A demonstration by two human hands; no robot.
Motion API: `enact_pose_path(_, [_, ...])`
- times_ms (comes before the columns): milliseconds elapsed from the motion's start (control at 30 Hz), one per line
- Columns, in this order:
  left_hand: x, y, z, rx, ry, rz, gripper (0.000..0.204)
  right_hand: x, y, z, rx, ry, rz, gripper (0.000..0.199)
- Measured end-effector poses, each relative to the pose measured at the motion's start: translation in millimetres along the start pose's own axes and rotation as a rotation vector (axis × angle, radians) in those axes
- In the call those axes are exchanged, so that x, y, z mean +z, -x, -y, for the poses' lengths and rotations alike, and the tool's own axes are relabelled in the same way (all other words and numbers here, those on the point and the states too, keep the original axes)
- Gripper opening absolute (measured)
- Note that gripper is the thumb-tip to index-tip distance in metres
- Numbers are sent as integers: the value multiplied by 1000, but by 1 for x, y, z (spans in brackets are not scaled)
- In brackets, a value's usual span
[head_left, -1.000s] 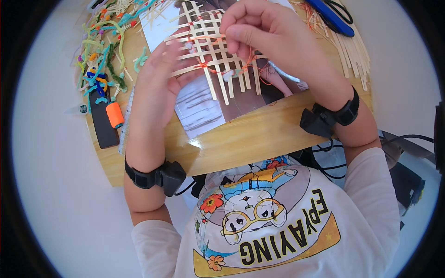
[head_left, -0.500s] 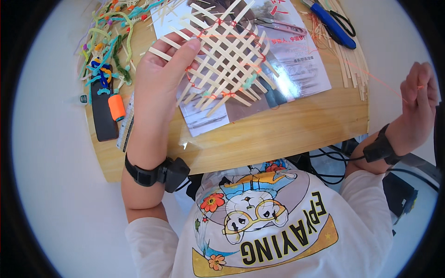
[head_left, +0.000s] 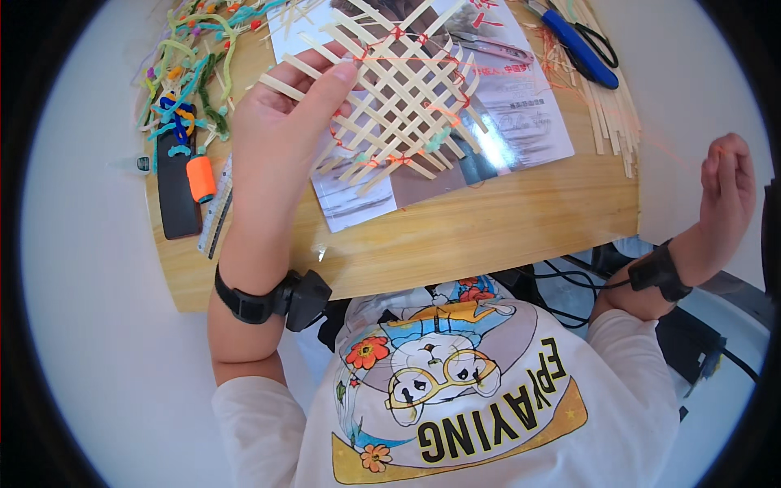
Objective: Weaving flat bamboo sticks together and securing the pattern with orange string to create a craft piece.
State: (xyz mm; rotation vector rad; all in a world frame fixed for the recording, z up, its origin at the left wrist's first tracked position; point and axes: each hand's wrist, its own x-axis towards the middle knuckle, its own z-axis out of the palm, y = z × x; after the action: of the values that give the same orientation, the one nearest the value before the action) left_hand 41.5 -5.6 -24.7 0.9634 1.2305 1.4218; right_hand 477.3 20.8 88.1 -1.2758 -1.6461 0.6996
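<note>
My left hand (head_left: 285,114) pinches the left edge of a woven lattice of pale flat strips (head_left: 403,102) between thumb and fingers. Red thread ties mark several crossings around its border, and a pale green tuft (head_left: 438,140) clings near its lower right. An orange thread (head_left: 407,58) stretches across the lattice's upper part. Out past the table's right edge, my right hand (head_left: 726,183) is raised with its fingertips closed on the thread's far end. Between the lattice and that hand the thread is faint in places.
Under the lattice lies a glossy printed sheet (head_left: 533,138) with metal snips (head_left: 496,47). Blue-handled pliers (head_left: 579,45) and loose strips (head_left: 610,122) are at right. Colourful fuzzy stems (head_left: 224,49), an orange thread spool (head_left: 200,179), a dark oblong object (head_left: 177,199) and a ruler (head_left: 215,211) sit left.
My right hand has moved slightly down and left, still pinching the thread. My left hand keeps its hold on the lattice, which sits a little higher and to the right in view.
</note>
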Motion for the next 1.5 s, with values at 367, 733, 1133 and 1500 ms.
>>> enact_pose_path(367, [3,11,-12,1,-85,95,35,70,-27,10,-291,147,-160,13])
enact_pose_path(733, [8,23,-24,90,-118,108,40,211,9,71,-237,-130,152,14])
enact_pose_path(1133, [5,23,-26,-6,22,117,44,240,1,63,-601,186,351,8])
enact_pose_path(1500, [13,28,-23,103,-72,114,37,240,10,58,-453,112,331,10])
